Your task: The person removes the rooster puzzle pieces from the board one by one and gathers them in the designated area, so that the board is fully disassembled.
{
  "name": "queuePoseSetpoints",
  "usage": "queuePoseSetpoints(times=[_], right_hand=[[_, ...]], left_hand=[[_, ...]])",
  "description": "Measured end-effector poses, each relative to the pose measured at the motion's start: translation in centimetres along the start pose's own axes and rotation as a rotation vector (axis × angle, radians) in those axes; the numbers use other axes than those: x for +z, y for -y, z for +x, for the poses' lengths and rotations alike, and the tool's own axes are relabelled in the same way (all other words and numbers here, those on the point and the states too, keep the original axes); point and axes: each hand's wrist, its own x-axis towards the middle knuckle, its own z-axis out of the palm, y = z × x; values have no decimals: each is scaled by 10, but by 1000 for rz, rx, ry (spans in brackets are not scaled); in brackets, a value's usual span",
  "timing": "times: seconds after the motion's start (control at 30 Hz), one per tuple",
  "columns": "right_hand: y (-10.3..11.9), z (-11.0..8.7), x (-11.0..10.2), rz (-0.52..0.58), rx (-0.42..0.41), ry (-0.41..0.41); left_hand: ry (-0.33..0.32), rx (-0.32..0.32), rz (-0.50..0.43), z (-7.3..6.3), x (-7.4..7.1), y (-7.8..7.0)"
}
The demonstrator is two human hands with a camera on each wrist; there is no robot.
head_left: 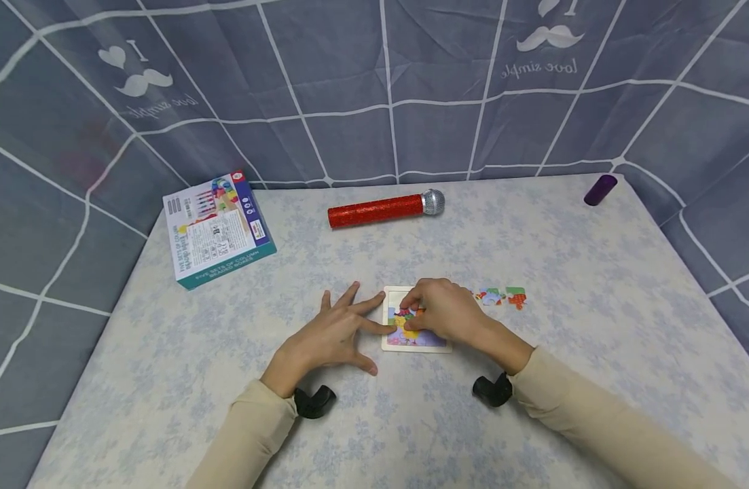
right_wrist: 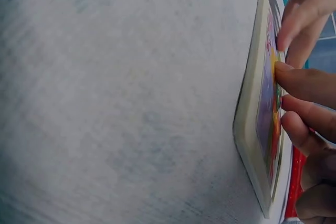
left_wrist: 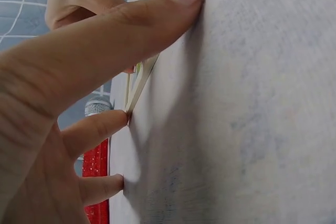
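Note:
A small jigsaw puzzle in a pale frame point(head_left: 415, 349) lies flat on the table, with colourful pieces filling its lower part. My left hand point(head_left: 331, 334) is spread beside its left edge, the index fingertip resting on the puzzle and another finger at the frame's side. Over the puzzle, my right hand point(head_left: 450, 309) pinches a puzzle piece point(head_left: 418, 313) between thumb and fingers, right at the puzzle's surface. The right wrist view shows these fingertips point(right_wrist: 283, 69) against the picture; the hand covers the frame's upper right.
Loose puzzle pieces point(head_left: 515, 297) lie just right of the right hand. Behind the puzzle is a red glittery toy microphone point(head_left: 377, 211). A bead-toy box point(head_left: 218, 231) stands at the back left, a purple cylinder point(head_left: 600, 190) at the back right. A grey curtain point(head_left: 350, 81) hangs behind.

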Motion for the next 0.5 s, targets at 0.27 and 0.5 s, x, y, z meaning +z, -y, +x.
queuePoseSetpoints(times=[0.27,0.5], right_hand=[[1,2,1,36,13,-4],[-1,4,1,105,-5,11]], left_hand=[[-17,26,-37,-3,2,1],[-5,-2,-38,-3,4,-1]])
